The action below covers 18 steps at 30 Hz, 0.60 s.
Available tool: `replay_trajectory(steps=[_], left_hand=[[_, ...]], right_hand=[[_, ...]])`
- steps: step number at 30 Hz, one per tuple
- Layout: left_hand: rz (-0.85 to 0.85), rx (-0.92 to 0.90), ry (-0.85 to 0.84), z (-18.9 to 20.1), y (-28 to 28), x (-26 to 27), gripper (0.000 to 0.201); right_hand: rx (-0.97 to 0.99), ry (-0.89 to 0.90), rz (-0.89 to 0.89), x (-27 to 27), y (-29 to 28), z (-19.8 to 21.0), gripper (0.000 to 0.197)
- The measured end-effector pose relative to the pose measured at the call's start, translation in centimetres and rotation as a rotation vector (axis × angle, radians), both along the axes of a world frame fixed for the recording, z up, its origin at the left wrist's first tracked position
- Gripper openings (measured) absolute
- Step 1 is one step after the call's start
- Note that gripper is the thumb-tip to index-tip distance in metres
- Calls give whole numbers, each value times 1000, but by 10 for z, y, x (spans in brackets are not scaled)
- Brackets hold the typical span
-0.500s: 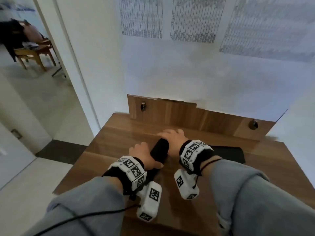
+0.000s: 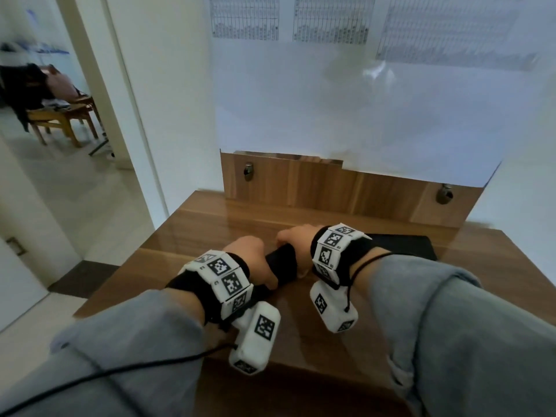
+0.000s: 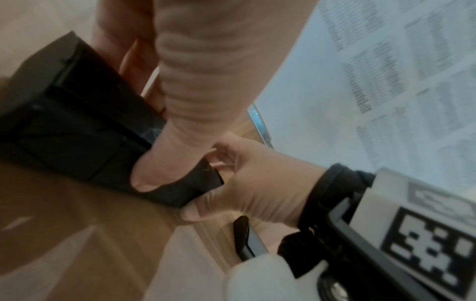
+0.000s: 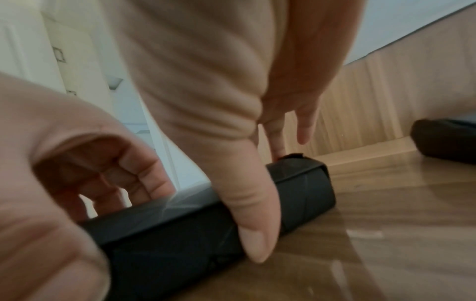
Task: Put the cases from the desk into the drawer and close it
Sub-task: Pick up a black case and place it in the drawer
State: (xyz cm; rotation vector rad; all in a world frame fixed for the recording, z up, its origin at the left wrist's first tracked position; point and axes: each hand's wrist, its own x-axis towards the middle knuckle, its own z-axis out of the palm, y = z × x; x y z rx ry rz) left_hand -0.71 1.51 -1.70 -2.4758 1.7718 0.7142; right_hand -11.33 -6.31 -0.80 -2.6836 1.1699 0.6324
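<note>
The wooden bench (image 2: 406, 311) carries two black cases: a flat one (image 2: 421, 245) lies near its right back edge, and a long black case (image 2: 281, 264) lies at its middle, touching the surface. The left hand (image 2: 254, 257) curls its fingers (image 4: 144, 179) round this case's near end. The right hand (image 2: 296, 240) clamps the far end, thumb (image 4: 253, 228) on one side and fingers (image 4: 276, 142) behind.

— Where are the hands?

— Both grey-sleeved forearms reach forward over the brown wooden desk (image 2: 192, 233). The left hand (image 2: 251, 260) grips the near end of the long black box-shaped case (image 2: 281, 264), thumb on its side.

— And the right?

— The right hand (image 2: 296, 245) clasps the far end, thumb (image 4: 253, 215) pressed down its side, fingers over the top.
</note>
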Motion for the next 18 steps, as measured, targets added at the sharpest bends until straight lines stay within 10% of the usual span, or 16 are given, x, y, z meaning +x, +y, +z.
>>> replay_trajectory(steps=[18], left_hand=[[-403, -188, 92, 42, 139, -153, 52]], right_hand=[[-164, -91, -209, -204, 174, 41, 65]])
